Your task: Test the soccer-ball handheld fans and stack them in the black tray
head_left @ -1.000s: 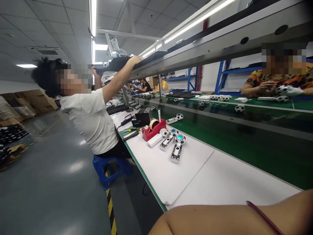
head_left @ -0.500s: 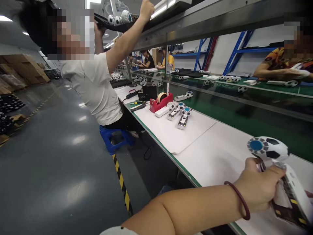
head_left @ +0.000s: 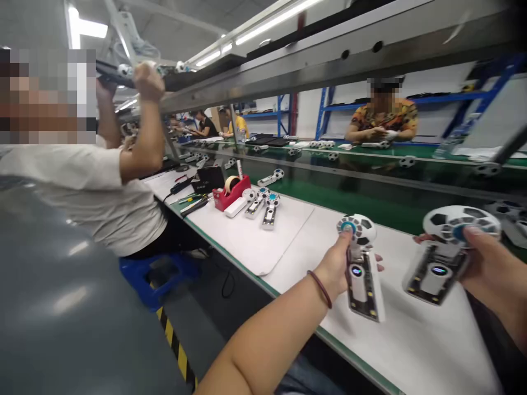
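Observation:
My left hand [head_left: 337, 269] grips a white handheld device [head_left: 362, 263] with a football-patterned round head, my thumb resting on its blue centre. My right hand [head_left: 492, 269] holds a second device [head_left: 442, 258] of the same kind, thumb on the blue hub of its head. Both devices hang just above the white mat [head_left: 411, 340] on the bench, their open handles showing circuit boards. A dark band circles my left wrist.
Further along the bench stand a red tape dispenser [head_left: 230, 195] and three more football devices [head_left: 263, 206]. A person in a white shirt [head_left: 94, 192] on a blue stool reaches up to the overhead shelf. A green conveyor [head_left: 370, 206] runs behind; another worker sits opposite.
The view has swung right toward my own place. My right hand with a second device has come into view, and my left hand has brought its device up in front of me.

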`<state>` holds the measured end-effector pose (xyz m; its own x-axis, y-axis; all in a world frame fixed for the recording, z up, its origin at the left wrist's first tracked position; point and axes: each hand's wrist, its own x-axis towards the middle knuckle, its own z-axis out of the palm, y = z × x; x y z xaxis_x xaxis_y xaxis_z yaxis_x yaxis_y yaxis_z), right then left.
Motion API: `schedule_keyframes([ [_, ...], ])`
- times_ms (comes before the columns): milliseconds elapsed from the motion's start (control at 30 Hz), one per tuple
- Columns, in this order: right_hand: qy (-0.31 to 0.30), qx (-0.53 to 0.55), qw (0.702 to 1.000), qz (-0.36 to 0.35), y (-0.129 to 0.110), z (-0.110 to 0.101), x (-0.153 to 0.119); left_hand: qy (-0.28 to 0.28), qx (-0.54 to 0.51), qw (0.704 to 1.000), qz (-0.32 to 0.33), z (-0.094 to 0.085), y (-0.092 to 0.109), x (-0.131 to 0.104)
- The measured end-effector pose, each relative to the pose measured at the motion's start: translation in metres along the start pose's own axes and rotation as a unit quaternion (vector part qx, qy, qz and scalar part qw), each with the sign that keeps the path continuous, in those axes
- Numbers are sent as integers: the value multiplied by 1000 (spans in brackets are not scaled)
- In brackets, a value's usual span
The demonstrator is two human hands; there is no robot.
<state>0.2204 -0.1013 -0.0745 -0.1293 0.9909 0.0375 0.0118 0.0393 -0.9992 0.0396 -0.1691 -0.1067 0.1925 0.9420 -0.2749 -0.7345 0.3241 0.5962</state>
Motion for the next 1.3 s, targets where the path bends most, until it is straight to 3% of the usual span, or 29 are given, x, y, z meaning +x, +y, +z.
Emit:
schedule_keyframes([
  [100, 1, 92, 996, 22, 0, -3, 9, -18, 58, 997, 40, 7, 11, 17],
  [233, -28, 116, 993, -4, 14, -4, 29, -38, 176, 954, 238, 15, 22, 47],
  [333, -18, 120, 993, 2, 29, -5, 48, -41, 227, 926, 299, 11, 32, 76],
  [433, -21, 104, 994, 11, 42, -4, 62, -41, 252, 933, 254, -4, 38, 105],
  [533, -56, 37, 998, 20, 52, -1, 69, -46, 271, 947, 163, -25, 36, 128],
  [633, -72, 14, 996, 59, 60, 4, 69, -56, 267, 959, 81, -42, 31, 138],
  [700, -81, 69, 990, 88, 63, 8, 66, -56, 251, 965, 44, -47, 31, 138],
  [833, -57, 205, 961, 175, 60, 8, 62, -58, 205, 977, -8, -46, 36, 132],
  [933, -40, 244, 947, 207, 53, 2, 61, -89, 170, 981, -22, -41, 40, 127],
  [1067, -45, 257, 939, 223, 49, -3, 61, -115, 159, 979, -58, -36, 43, 125],
  [1300, -96, 266, 940, 190, 53, -2, 60, -90, 187, 975, -80, -39, 42, 123],
])
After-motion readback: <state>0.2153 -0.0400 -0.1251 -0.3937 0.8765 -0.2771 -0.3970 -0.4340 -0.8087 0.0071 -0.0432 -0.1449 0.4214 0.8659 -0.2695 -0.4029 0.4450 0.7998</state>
